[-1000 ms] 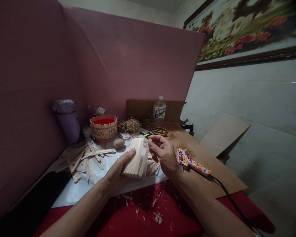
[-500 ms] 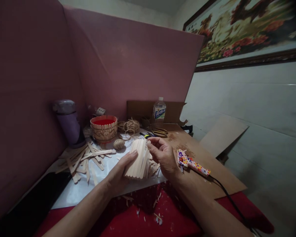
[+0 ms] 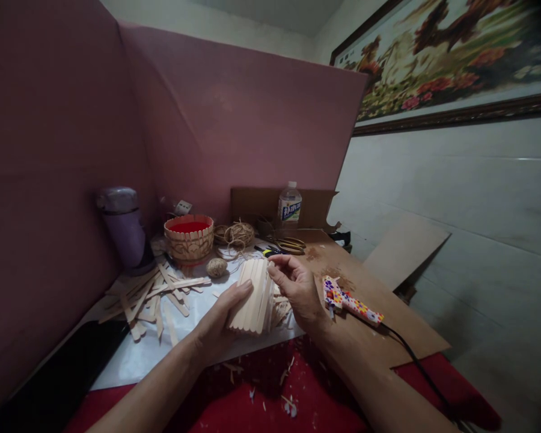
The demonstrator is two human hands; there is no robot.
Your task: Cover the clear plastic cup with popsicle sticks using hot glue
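Note:
My left hand [image 3: 225,310] is wrapped round a small container faced with upright craft sticks [image 3: 249,300], its thumb lying on the front sticks. The container tilts a little, and its right side shows a clear, shiny surface without sticks. At its upper right edge, the thumb and index finger of my right hand [image 3: 295,285] are pinched together. A small pale bit shows at those fingertips, too small to name. A glue gun with a flowered pattern [image 3: 349,300] lies to the right of my right hand.
Loose craft sticks [image 3: 151,294] are heaped at left, near a purple flask [image 3: 124,231]. Behind stand a stick-covered bowl with red inside [image 3: 189,240], twine [image 3: 238,234], a twine ball [image 3: 217,267], scissors [image 3: 291,245] and a bottle [image 3: 290,207]. A black cord [image 3: 415,355] crosses the right side.
The view has tipped up slightly. My right fingertips stay at the container's upper right edge, and a slanted stick strip seen there earlier no longer stands out. My left hand keeps its hold.

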